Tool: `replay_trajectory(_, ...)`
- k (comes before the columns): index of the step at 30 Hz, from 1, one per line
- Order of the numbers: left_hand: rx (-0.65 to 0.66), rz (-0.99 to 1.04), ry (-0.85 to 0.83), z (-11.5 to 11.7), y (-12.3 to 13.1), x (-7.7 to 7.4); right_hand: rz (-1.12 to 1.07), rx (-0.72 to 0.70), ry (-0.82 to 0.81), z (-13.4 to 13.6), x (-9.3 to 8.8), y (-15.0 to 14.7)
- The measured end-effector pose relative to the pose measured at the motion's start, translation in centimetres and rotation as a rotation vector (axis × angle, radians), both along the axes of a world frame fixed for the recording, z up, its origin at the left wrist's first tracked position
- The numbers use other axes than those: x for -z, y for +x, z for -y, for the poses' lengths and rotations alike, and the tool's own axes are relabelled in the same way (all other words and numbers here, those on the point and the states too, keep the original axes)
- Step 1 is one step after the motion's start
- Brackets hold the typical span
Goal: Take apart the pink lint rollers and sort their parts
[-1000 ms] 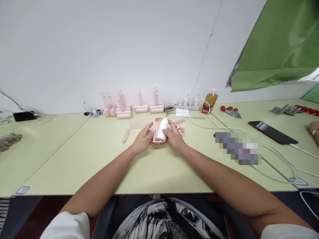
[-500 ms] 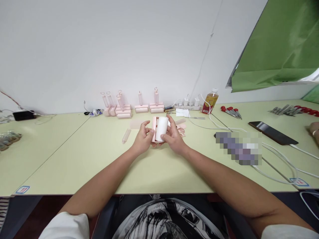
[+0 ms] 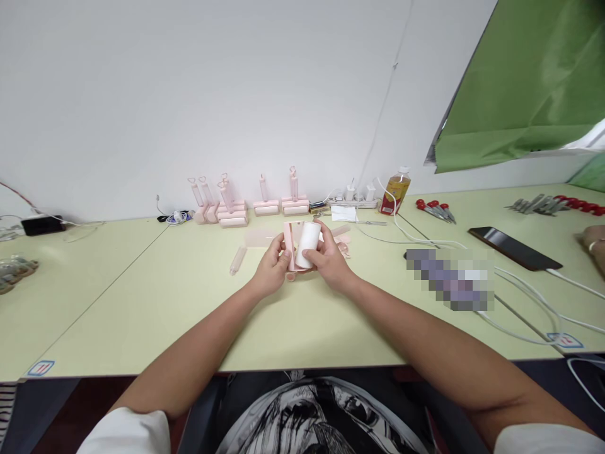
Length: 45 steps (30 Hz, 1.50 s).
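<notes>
Above the middle of the table, my left hand [image 3: 273,267] is closed round a pink plastic lint roller case [image 3: 290,247]. My right hand [image 3: 333,260] grips a white lint roller refill [image 3: 309,244], its thumb lying across the lower part of the roll. The roll is tilted and sits at the right side of the case; whether it is seated inside, I cannot tell. Left of my hands lies a pale pink clear-barrelled handle [image 3: 237,260]. A flat pink sheet [image 3: 259,237] and loose pink pieces [image 3: 344,244] lie behind, partly hidden by my hands.
Several pink lint rollers [image 3: 234,217] stand along the wall. A drink bottle [image 3: 396,190], a power strip [image 3: 363,203] and tweezers [image 3: 373,222] are at the back. Rightward lie red-handled pliers [image 3: 435,210], a phone [image 3: 515,248], white cables [image 3: 520,287] and another person's hand [image 3: 594,244].
The pink case has turned a little and come slightly apart from the white roll on its left side. My left fingers have closed further round it. The whole view has shifted slightly.
</notes>
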<state>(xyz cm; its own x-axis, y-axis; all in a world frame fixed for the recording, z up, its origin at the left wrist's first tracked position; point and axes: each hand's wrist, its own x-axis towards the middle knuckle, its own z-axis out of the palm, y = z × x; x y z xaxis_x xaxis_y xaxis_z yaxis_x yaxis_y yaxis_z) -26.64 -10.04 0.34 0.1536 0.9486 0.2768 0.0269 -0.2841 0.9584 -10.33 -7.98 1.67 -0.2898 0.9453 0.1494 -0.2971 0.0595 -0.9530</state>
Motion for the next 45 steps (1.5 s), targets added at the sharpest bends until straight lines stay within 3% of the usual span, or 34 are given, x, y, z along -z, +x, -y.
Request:
replay_trajectory(5,0.073,0.007,-0.074,0.3,0.2,-0.6,0.043,-0.049,-0.087,-0.1,-0.6,0.2)
replay_trajectory(13,0.044,0.015,-0.091,0.3,-0.3,-1.4,0.134,-0.096,-0.058,-0.4,0.1,0.4)
replay_trajectory(24,0.146,0.006,-0.141,0.2,-1.1,-1.6,0.611,-0.071,0.297,-0.6,-0.6,1.7)
replay_trajectory(28,0.111,-0.096,-0.141,0.2,-1.2,-1.3,0.792,-0.152,0.361,-0.4,-1.4,2.3)
replay_trajectory(33,0.090,-0.325,-0.028,0.1,-1.5,-0.7,0.903,-0.218,0.380,-0.4,-1.2,2.4)
replay_trajectory(39,-0.019,-0.591,0.152,-0.1,-2.1,-0.9,0.856,-0.283,0.375,-0.5,-0.6,2.1)
replay_trajectory(45,-0.037,-0.715,0.200,0.0,-1.9,-1.2,0.886,-0.397,0.345,-0.7,-1.6,2.8)
